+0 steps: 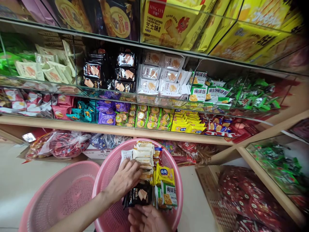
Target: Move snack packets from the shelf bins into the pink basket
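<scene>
A pink plastic basket (177, 190) in front of me holds several rows of small wrapped snacks. My left hand (127, 175) reaches in from the left, its fingers bent and closed over the near end of the white snack packets (126, 155); the fingertips are partly hidden. Beside it lies a row of cream snack packets (144, 154). Black wafer-picture packets (138, 195) stand below that hand. My right hand (147, 219) is at their near side, slightly blurred, fingers apart and palm partly up. Yellow packets (164, 175) and green-and-white packets (169, 194) fill the right side.
Another pink basket (31, 206) stands at left, overlapped by the first. Glass-fronted shelves (116, 129) of sorted snacks run across the front. Bagged goods (70, 145) lie beneath them. A cardboard box (210, 190) and red packages (251, 193) stand at right.
</scene>
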Motion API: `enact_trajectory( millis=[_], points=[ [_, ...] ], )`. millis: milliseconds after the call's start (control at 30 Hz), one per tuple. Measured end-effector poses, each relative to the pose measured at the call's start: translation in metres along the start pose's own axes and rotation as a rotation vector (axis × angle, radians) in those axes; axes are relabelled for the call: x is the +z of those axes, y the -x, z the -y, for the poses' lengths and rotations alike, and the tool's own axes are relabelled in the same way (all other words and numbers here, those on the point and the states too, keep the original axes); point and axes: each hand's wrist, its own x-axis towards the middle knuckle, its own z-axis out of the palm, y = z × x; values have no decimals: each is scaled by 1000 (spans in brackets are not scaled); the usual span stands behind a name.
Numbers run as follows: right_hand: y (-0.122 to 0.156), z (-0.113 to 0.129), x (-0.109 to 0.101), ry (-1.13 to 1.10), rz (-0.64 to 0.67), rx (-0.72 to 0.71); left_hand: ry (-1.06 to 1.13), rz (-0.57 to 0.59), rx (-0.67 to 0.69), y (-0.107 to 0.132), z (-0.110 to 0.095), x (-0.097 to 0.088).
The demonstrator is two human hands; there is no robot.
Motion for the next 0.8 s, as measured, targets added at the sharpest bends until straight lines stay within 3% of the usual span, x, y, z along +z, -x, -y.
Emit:
enact_trajectory(
  millis=[167,467,800],
  points=[
    [-1,-2,3,44,70,32,-14,19,-21,7,5,0],
    [-3,-3,1,46,59,12,-42,-125,-18,15,5,0],
    [2,0,10,28,7,7,-37,-147,-53,12,4,3]
  ],
)
